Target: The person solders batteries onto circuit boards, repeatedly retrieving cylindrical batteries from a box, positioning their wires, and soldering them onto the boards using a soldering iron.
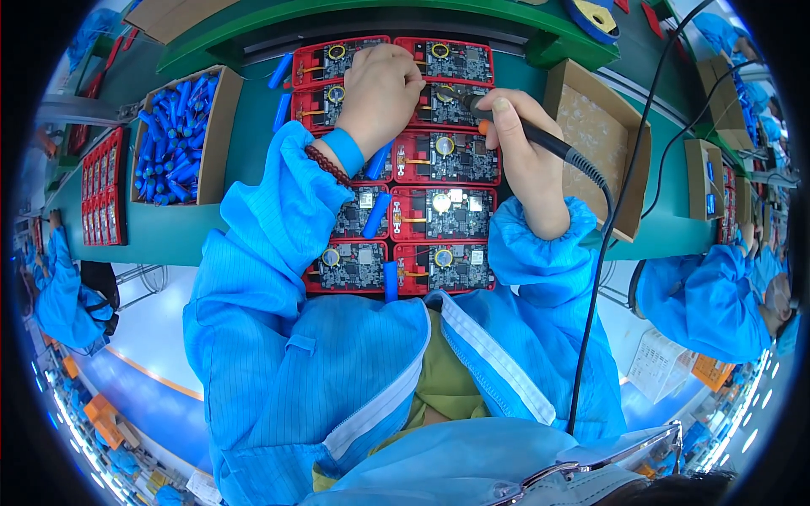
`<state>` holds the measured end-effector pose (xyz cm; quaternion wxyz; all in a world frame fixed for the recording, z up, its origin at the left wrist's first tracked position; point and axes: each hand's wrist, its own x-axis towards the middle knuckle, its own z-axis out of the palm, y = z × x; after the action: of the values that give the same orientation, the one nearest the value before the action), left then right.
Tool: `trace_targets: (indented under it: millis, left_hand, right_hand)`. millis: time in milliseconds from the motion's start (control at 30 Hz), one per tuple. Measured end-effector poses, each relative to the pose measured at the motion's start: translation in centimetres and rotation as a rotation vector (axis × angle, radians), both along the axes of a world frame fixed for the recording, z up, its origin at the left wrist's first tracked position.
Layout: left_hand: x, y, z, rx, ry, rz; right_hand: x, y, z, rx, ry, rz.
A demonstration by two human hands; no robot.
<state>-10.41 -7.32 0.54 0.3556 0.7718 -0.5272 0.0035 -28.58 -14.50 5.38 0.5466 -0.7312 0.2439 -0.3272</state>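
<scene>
My right hand [527, 143] is closed round a soldering iron [548, 140] with a black grip, its cord running off to the right. The iron's tip points left, over a circuit board [456, 103] in a red case in the right column, second row from the top. Just left of it, my left hand [381, 94] is bent down over the cases with curled fingers. Its fingertips and whatever they hold are hidden. A blue band and a dark bead bracelet circle that wrist. Blue cylindrical cells [377, 215] lie between the two columns of red cases [447, 267].
At left stands a cardboard box [221, 135] full of blue cells, beside a red tray [103, 190]. Another cardboard box [591, 110] stands at right. A black cable [645, 118] hangs across the right side. A green rail [354, 29] crosses the back. Other people sit at both sides.
</scene>
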Motion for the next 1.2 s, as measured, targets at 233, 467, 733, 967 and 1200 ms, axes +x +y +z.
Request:
trace_targets:
  millis: [233,467,733,967,1200]
  left_hand:
    - [0.00,0.05,0.06,0.000,0.004,-0.005]
    - [0.01,-0.03,0.00,0.007,0.007,0.001]
    - [-0.01,0.01,0.03,0.010,-0.018,0.004]
    - [0.15,0.02,-0.17,-0.006,-0.023,-0.002]
    - [0.38,-0.08,-0.64,-0.023,-0.034,-0.020]
  right_hand:
    - [-0.13,-0.21,0.08,-0.012,-0.082,-0.032]
    - [0.01,-0.20,-0.08,0.002,-0.043,-0.018]
    - [0.00,-0.19,-0.16,0.030,-0.025,-0.006]
    - [0.13,-0.20,-0.24,0.023,-0.014,0.001]
    - [-0.02,-0.26,-0.32,0.015,-0.003,0.025]
